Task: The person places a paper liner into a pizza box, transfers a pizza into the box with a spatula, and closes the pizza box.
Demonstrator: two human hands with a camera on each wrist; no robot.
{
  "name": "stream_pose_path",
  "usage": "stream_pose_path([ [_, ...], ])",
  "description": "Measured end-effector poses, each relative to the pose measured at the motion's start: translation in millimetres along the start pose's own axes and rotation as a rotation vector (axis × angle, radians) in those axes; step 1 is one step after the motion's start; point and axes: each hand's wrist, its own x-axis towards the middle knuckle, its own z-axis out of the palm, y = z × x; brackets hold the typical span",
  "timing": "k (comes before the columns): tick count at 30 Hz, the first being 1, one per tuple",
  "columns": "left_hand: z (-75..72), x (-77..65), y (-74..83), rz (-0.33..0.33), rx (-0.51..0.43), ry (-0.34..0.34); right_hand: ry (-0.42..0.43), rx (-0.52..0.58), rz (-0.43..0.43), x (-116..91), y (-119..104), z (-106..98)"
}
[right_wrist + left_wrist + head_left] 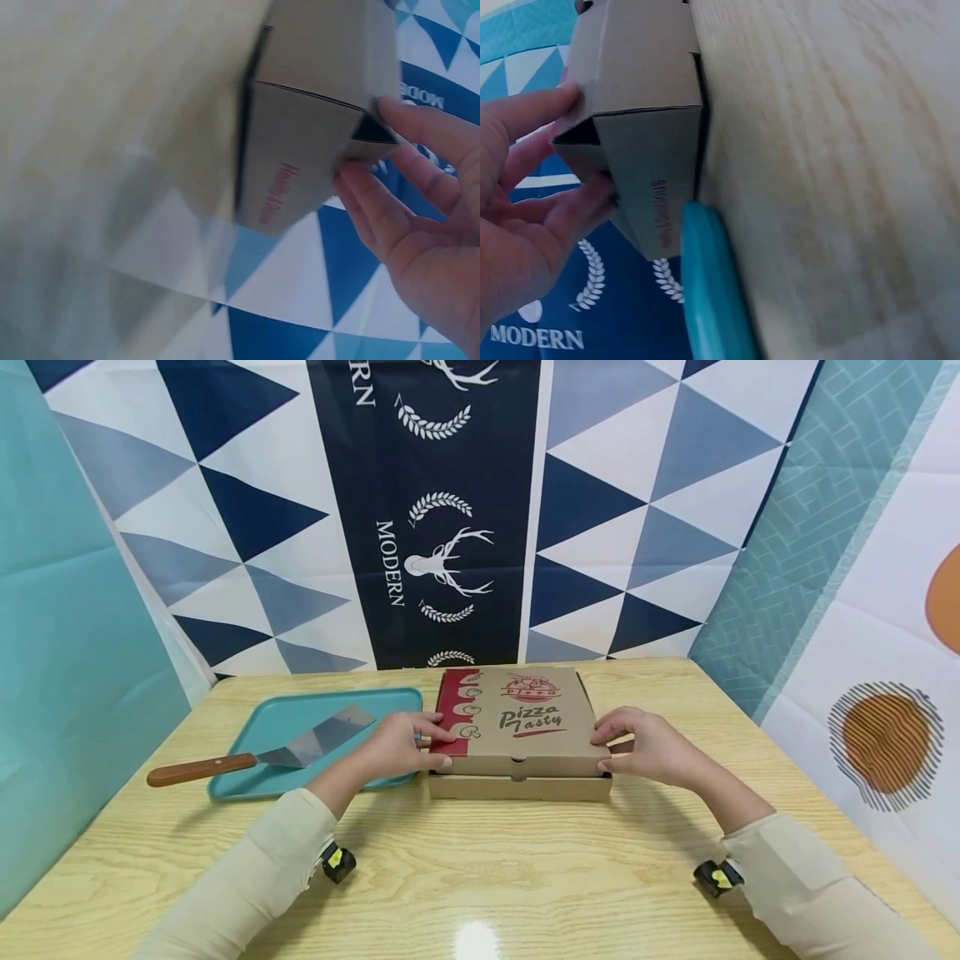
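Note:
A brown cardboard pizza box (525, 787) sits on the table with its front facing me. Its printed lid (558, 702) stands slightly raised at the front, and dark gaps show at both front corners in the wrist views. My left hand (397, 743) pinches the lid's front left corner, thumb at the front edge and fingers over the red strip. At the front right corner my right hand (651, 749) pinches the lid in the same way. The box's side wall (649, 180) shows small red print in the left wrist view. What is inside the box is hidden.
Left of the box lies a teal tray (258, 727), its edge close to the box. A metal spatula with a wooden handle (202, 769) rests across it, the handle sticking out past the left rim. Patterned cloth (585, 510) hangs behind the wooden table (450, 860).

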Motion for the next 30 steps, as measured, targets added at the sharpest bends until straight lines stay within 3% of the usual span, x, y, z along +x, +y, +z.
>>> stream_pose_path([
  [5,-8.9,5.3,11.2,0.129,0.183,-0.009,0.021,-0.185,-0.114,8.1,-10.8,-7.3],
  [12,-10.0,17.6,22.0,0.200,0.272,-0.094,-0.062,-0.244,-0.206,22.8,-16.5,-0.2],
  [17,-6.9,20.9,22.1,0.209,0.288,-0.157,-0.113,-0.270,-0.243,23.8,-16.8,4.6],
  [30,2.1,19.7,16.1,0.232,0.338,-0.178,-0.161,-0.312,-0.236,22.9,-9.9,13.6],
])
